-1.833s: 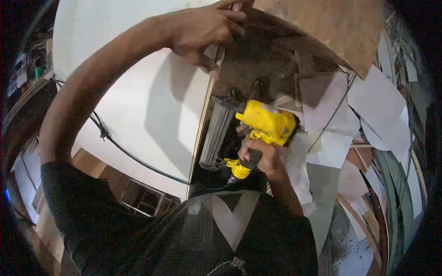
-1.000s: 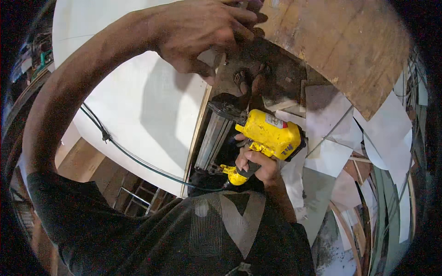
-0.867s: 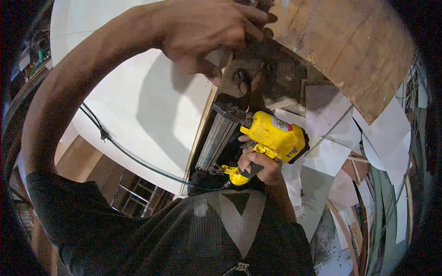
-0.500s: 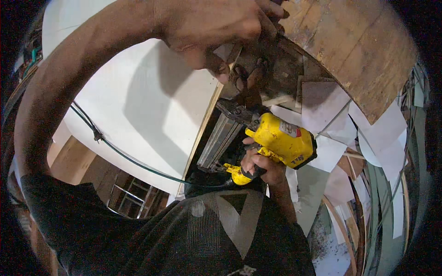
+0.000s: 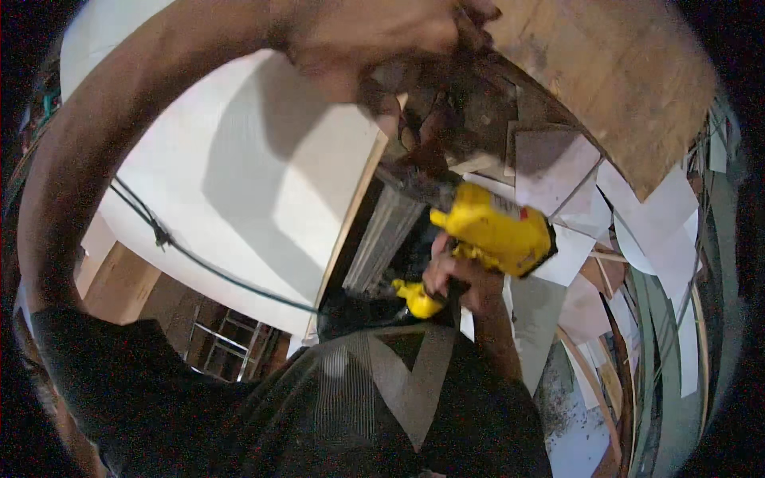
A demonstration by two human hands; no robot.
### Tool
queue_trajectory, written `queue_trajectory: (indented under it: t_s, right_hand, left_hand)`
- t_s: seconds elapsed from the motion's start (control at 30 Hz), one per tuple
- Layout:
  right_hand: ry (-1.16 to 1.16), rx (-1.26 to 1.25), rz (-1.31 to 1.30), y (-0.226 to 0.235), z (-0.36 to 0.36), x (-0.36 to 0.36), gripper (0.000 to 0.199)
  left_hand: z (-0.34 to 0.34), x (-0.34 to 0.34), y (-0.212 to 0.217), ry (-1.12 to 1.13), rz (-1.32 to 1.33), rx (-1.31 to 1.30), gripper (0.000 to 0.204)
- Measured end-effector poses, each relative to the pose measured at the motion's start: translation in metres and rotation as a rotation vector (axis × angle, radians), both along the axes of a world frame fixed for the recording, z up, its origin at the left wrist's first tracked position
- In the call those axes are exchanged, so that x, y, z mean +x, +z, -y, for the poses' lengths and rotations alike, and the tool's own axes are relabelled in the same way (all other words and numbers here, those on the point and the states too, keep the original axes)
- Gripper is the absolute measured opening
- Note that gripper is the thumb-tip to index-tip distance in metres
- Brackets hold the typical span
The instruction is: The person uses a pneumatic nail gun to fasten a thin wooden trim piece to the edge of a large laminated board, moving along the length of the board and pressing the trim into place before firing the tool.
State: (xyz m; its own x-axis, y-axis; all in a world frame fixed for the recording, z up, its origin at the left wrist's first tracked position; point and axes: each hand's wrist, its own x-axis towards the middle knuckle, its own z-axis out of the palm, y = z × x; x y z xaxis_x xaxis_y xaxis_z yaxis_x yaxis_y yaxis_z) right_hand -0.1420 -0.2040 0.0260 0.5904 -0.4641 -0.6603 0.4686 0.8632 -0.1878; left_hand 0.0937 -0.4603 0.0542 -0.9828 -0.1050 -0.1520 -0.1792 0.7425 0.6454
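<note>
Yellow nail gun (image 5: 494,227), lettering (image 5: 527,260) blurred, clasped in right grip (image 5: 472,280); left grip (image 5: 386,40) unclear.

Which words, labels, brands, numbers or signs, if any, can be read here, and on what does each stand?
None can be read.
Yellow and black nail gun in the right hand: its white-and-red label and dark markings are too blurred.
Black short-sleeved shirt: grey angular print, no lettering that I can make out.
</note>
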Motion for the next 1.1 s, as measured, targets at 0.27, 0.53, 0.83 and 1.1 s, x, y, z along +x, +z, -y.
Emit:
queue_trajectory:
  t_s: [0.27,0.53,0.83,1.1]
  right_hand:
    - [-0.061,-0.139,-0.139,-0.004,0.032,0.014,0.043]
    - [-0.098,-0.100,-0.052,-0.008,0.047,0.016,0.043]
    - [0.010,-0.022,-0.074,-0.010,0.049,0.012,0.043]
    - [-0.013,-0.040,-0.061,-0.009,0.046,0.013,0.034]
  left_hand:
    - [0.022,-0.017,0.021,-0.124,0.073,-0.305,0.045]
    - [0.050,-0.021,0.036,-0.116,0.173,-0.194,0.052]
    - [0.043,-0.014,0.006,-0.104,0.121,-0.171,0.053]
    - [0.047,-0.006,-0.006,-0.101,0.046,-0.188,0.056]
